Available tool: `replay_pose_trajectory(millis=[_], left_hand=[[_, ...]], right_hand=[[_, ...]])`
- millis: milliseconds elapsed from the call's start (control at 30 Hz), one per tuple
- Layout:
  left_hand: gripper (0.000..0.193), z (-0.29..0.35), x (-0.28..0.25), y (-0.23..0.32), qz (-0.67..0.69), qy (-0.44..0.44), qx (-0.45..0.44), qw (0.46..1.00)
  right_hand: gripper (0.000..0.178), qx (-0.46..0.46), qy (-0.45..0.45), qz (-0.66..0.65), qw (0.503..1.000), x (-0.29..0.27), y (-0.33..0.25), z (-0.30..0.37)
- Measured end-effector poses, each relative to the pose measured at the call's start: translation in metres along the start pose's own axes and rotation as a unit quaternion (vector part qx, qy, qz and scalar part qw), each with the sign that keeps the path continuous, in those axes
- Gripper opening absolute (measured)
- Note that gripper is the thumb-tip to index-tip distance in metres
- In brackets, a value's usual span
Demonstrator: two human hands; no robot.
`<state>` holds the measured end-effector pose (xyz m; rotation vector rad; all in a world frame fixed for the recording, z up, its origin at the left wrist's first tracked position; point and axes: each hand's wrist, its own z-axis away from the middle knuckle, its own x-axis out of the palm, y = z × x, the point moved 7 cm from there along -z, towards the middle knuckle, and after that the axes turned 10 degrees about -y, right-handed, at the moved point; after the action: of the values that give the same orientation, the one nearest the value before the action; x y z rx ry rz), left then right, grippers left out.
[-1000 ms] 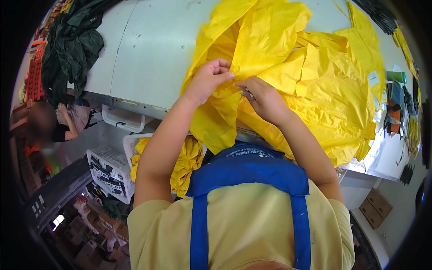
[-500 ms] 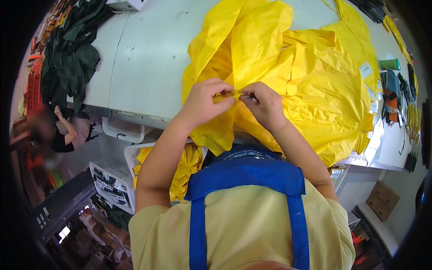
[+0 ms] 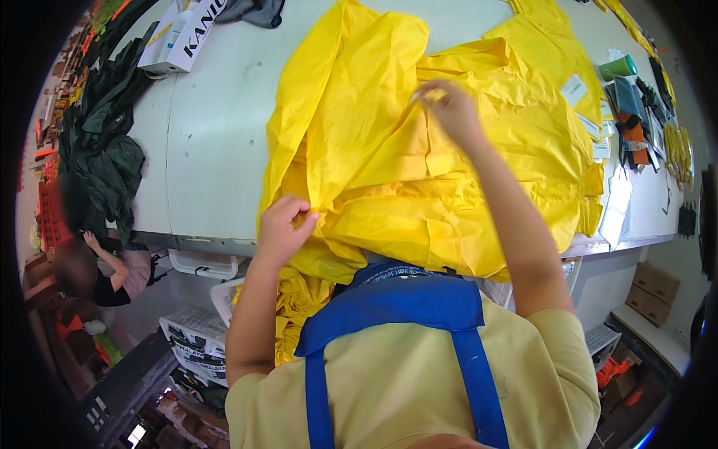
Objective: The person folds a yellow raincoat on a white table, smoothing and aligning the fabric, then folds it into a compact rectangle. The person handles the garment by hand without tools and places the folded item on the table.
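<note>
A large crumpled yellow garment of thin, smooth cloth [image 3: 479,224] spreads over the table in front of me. My left hand [image 3: 286,230] pinches a fold of it near the table's front edge, thumb against forefinger. Farther off and to the right, my right hand [image 3: 452,114] is over the same garment, blurred by motion. Its fingers bend toward a raised edge of the cloth, but whether they grip it I cannot tell. Between the two hands a crease of the garment runs slantwise.
Dark green cloth [image 3: 101,150] lies at the table's left, near a white box [image 3: 179,37]. A green roll [image 3: 618,68] and small coloured pieces stand at the right. Below the edge, a basket holds yellow cloth [image 3: 299,307]. Another person [image 3: 116,273] is at far left.
My hands were close together on the yellow cloth. Now the right hand is farther away and to the right, the left lower and to the left. The view has shifted somewhat.
</note>
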<state>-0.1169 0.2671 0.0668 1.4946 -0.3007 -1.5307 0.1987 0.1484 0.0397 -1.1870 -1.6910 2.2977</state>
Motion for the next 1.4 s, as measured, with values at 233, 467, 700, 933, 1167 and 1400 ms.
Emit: replay_pose_trajectory(millis=[233, 467, 700, 933, 1167, 1400], left_hand=[[0.065, -0.065, 0.004, -0.016, 0.337, -0.024, -0.067, 0.939], [0.062, -0.222, 0.010, -0.004, 0.126, 0.001, -0.026, 0.992], [0.035, -0.034, -0.132, -0.093, 0.065, 0.359, -0.104, 0.925], [0.039, 0.056, -0.109, -0.071, -0.142, 0.385, -0.216, 0.886], [0.083, -0.117, -0.032, 0.018, -0.218, 0.204, -0.044, 0.954], [0.102, -0.027, -0.125, -0.257, 0.002, 0.243, -0.425, 0.872]], right_hand=[[0.050, 0.178, 0.139, 0.374, 0.899, -0.140, 0.104, -0.117], [0.032, 0.194, 0.003, 0.366, 0.910, -0.152, 0.124, -0.127], [0.025, -0.009, 0.348, -0.041, 0.936, -0.273, 0.105, 0.086], [0.026, 0.198, 0.341, 0.017, 0.919, -0.233, 0.174, 0.252], [0.020, 0.184, 0.390, -0.023, 0.902, -0.199, 0.208, 0.290], [0.017, 0.267, 0.485, -0.269, 0.788, -0.228, 0.224, 0.307]])
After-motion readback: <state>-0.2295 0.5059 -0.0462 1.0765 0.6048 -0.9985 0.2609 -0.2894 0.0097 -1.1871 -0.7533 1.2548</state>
